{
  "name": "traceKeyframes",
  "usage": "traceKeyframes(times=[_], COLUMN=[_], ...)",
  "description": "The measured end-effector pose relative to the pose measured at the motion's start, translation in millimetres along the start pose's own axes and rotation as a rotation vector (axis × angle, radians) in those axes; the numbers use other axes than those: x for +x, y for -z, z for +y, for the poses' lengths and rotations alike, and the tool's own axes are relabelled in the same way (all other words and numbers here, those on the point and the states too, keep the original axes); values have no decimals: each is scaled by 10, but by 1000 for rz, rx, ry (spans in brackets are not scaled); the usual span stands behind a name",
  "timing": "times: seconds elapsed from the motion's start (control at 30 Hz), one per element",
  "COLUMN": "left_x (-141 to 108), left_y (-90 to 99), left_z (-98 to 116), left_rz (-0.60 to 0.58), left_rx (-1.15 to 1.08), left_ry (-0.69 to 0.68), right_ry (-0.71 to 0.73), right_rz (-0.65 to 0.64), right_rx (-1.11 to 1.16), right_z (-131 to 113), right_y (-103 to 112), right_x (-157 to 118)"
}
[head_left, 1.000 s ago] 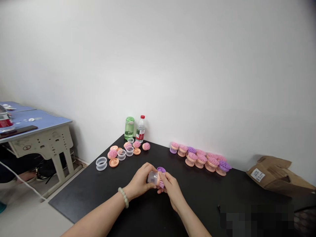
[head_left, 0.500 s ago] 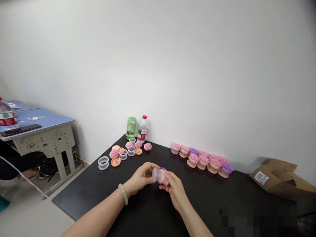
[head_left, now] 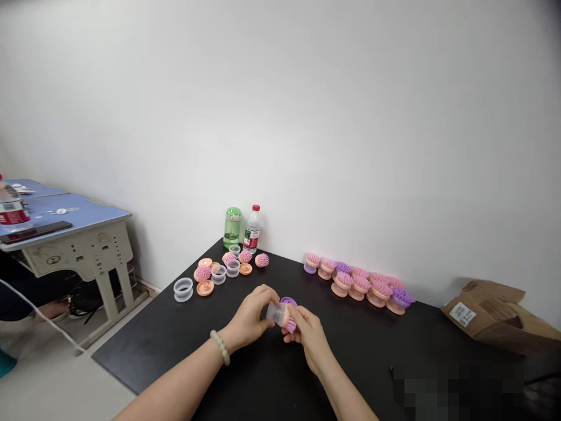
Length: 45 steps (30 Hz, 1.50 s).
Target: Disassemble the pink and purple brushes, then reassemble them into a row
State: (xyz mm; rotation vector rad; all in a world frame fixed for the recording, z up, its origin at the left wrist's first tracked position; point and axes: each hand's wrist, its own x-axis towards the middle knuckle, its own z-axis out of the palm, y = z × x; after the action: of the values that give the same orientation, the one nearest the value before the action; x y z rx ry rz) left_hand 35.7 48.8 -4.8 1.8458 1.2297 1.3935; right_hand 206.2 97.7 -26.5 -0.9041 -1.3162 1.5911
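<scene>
Most of the work appears, from what is laid out, to be completed: a double row of assembled bristle brushes (head_left: 360, 285), pink and purple, is lined up on the black counter (head_left: 158, 351) along the wall, right of the frame's centre. The piece in hand is placed at lower centre and seems to be only partly put together. There a translucent collar (head_left: 274, 314) is grasped between the fingers and thumb of the left hand (head_left: 250, 317), while a pink bristle head (head_left: 291, 325) is pinched by the right hand (head_left: 309, 338), its peach base set against the collar's end. Whether the two are fully joined cannot be told. A purple disc (head_left: 288, 301) is seen just beyond the fingers, apparently not yet fitted; whether it is touched cannot be made out.

What is left can be judged from the loose parts left of centre: four translucent rings (head_left: 183, 290), four pink-and-peach heads (head_left: 262, 261) and several peach discs (head_left: 205, 287) are scattered unjoined, below the green bottle (head_left: 232, 229) and the red-capped bottle (head_left: 251, 233).
</scene>
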Motion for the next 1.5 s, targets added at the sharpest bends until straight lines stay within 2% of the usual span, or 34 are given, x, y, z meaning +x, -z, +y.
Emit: traceKeyframes(times=[0.07,0.17,0.23,0.3,0.37,0.5,0.57,0.67,0.73,0.93,1.07,1.2,1.27,1.4,1.5], left_x=[-4,-9,-11,-10,-7,-2,-6,-8,-1,19,-14,-39,-27,22,41], left_y=[0,-23,-37,-37,-24,-3,-10,-28,-30,2,-14,-54,-47,44,124], left_z=[10,-13,-30,-36,-33,-31,-36,-45,-47,-50,-58,-16,26,101,121], left_rz=[11,52,32,-8,-39,-104,-75,13,29,4,-36,-80,2,251,398], left_rx=[4,-163,-280,-342,-366,-416,-443,-328,-209,-96,113,228,143,-192,-345], left_ry=[-17,142,269,338,301,79,119,297,327,197,94,30,72,111,98], right_ry=[6,59,89,112,109,44,38,63,71,68,98,227,318,496,551], right_rz=[12,15,6,10,20,26,36,39,36,48,80,71,87,130,37], right_rx=[23,36,19,-13,-36,7,22,4,-8,-92,-163,-299,-400,-700,-860], right_z=[2,-6,-10,-8,-8,-26,-36,-34,-30,-39,3,19,-17,-124,-152], right_y=[4,5,5,7,12,18,12,1,3,49,26,10,33,14,-177], right_x=[-1,-7,-9,-4,4,10,2,-12,-11,33,13,-12,19,204,441])
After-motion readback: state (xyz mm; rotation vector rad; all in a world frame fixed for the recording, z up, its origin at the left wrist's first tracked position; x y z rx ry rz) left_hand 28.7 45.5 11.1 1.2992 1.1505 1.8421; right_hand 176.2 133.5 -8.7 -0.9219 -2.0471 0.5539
